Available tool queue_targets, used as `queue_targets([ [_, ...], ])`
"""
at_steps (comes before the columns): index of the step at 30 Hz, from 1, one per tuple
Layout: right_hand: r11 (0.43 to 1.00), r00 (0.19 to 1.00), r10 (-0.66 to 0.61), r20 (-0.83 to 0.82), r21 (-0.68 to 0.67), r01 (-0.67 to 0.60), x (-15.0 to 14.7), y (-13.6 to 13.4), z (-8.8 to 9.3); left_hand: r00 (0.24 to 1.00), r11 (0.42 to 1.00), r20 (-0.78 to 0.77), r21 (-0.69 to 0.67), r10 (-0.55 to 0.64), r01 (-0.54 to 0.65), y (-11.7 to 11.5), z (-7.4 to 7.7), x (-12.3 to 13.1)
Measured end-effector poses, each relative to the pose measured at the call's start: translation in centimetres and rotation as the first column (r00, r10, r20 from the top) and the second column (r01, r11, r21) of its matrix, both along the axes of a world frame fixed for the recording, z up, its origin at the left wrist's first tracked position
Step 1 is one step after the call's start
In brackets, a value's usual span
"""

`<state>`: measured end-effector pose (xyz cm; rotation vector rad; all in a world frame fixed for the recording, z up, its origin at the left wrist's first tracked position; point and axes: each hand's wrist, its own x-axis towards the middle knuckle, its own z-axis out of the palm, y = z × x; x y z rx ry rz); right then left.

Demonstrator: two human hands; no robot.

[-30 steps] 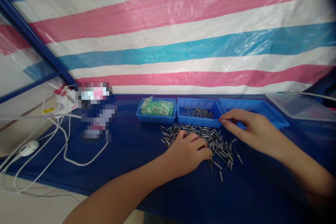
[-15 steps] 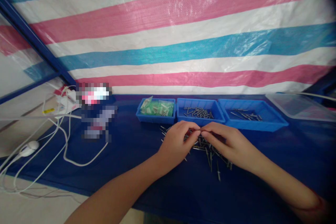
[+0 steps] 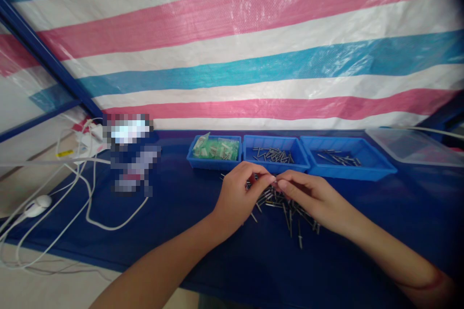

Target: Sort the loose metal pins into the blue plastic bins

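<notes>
My left hand (image 3: 241, 190) is closed in a pinch, thumb against fingertips, over a loose pile of metal blind rivets (image 3: 273, 199). Facing it, my right hand (image 3: 313, 195) pinches the same way, and the fingertips of both hands nearly meet. Whatever small piece is between them is too tiny and too covered to make out. The rivets lie spread on the dark blue table under both hands, and a single rivet (image 3: 300, 237) lies at the pile's near edge.
Behind the pile stand a blue bin (image 3: 213, 163) with green packets, a middle blue bin (image 3: 300, 147) with rivets and a right blue bin (image 3: 348, 174) with fewer. A clear plastic lid (image 3: 409, 147) lies at right. White cables (image 3: 89, 193) and blurred items are at left.
My left hand has drawn slightly left, and a small gap shows between the two sets of fingertips. My right hand has hardly moved; the view has shifted a little.
</notes>
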<state>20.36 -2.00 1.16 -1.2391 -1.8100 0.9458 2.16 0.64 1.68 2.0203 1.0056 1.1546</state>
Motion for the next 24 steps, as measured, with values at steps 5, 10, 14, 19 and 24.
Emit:
queue_targets([
  [5,0.998,0.996,-0.013,-0.094,-0.063,0.007,0.0,0.1,-0.6,1.000,1.000,0.002,-0.017,-0.011,0.011,0.2,-0.2,0.0],
  [10,0.996,0.984,-0.070,-0.164,-0.067,0.060,0.2,0.3,-1.0,1.000,0.996,-0.008,-0.092,-0.004,0.003,0.4,-0.6,0.0],
  [14,0.994,0.973,-0.112,-0.203,-0.017,0.111,0.3,0.3,-1.1,0.999,0.994,-0.031,-0.110,-0.030,0.026,0.6,-0.8,0.0],
  [19,0.987,0.980,-0.121,-0.156,0.088,0.135,0.2,0.0,-0.9,0.978,0.993,-0.172,0.012,-0.115,0.118,0.8,-1.0,0.1],
  [24,0.935,0.967,-0.254,0.020,0.262,0.240,2.2,0.7,0.0,0.908,0.988,-0.401,0.040,-0.121,0.149,0.4,-1.4,-0.1],
])
